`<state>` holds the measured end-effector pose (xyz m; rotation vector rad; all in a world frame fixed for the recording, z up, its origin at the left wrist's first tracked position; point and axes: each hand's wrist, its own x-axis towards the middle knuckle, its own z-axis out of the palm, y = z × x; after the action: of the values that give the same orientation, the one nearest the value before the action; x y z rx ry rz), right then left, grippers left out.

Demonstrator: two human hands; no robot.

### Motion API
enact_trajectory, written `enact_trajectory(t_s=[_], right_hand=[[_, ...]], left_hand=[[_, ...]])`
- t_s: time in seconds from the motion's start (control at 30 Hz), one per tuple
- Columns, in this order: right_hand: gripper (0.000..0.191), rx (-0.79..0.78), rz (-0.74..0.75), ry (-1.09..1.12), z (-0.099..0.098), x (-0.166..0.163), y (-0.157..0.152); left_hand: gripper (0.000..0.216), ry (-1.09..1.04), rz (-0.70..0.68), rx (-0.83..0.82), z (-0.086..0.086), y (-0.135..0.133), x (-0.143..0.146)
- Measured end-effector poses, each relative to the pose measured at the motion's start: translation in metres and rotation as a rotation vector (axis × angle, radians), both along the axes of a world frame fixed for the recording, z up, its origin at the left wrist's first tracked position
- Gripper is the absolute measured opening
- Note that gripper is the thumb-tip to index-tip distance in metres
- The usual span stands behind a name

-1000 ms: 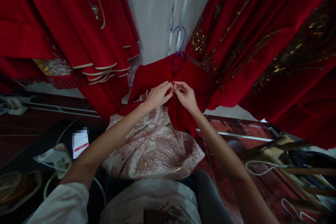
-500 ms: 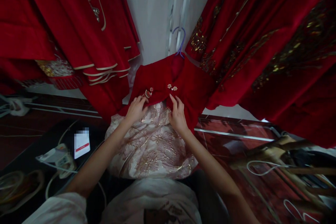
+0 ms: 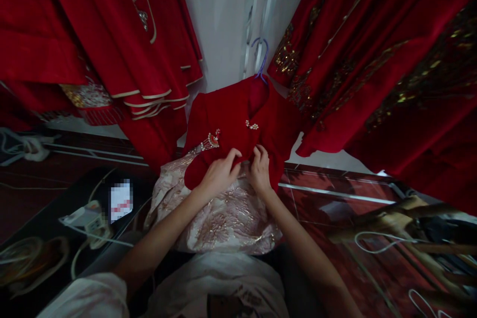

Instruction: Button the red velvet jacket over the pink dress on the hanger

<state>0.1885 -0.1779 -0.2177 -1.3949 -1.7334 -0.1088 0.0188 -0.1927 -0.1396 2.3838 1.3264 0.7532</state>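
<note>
The left hand [image 3: 220, 174] and the right hand [image 3: 260, 171] both rest with fingers bent at the lower front of a red jacket [image 3: 223, 112], near its front edges; I can't tell whether they pinch it. Just beyond the fingertips sits a floral clasp [image 3: 252, 124]; beyond and left of the left fingers, a beaded brooch [image 3: 211, 140]. Farther ahead, a purple hanger [image 3: 262, 62] rises from the collar. Floral brocade [image 3: 223, 223] spreads below the fingers. Red hanging garments [image 3: 112, 35] flank both sides, leaving the fingers sideways room.
</note>
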Motion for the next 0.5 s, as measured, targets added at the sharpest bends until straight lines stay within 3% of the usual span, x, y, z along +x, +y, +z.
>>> enact_trajectory(t_s=[0.07,0.17,0.3,0.4,0.5], right_hand=[[0.061,0.053,0.024,0.093,-0.003,0.012,0.006],[0.044,0.117,-0.006,0.319,0.003,0.032,0.013],[0.02,0.152,-0.046,0.639,0.035,0.045,0.012],[0.018,0.137,0.057,0.674,0.066,0.032,0.003],[0.017,0.089,0.159,0.605,0.084,0.001,-0.003]], left_hand=[[0.04,0.125,-0.113,-0.026,-0.019,-0.004,0.003],[0.055,0.248,-0.095,-0.039,-0.039,-0.002,-0.001],[0.058,0.262,-0.056,-0.049,-0.047,0.005,-0.003],[0.063,0.221,-0.069,-0.058,-0.049,0.008,0.004],[0.066,0.151,-0.076,-0.074,-0.051,0.011,0.013]])
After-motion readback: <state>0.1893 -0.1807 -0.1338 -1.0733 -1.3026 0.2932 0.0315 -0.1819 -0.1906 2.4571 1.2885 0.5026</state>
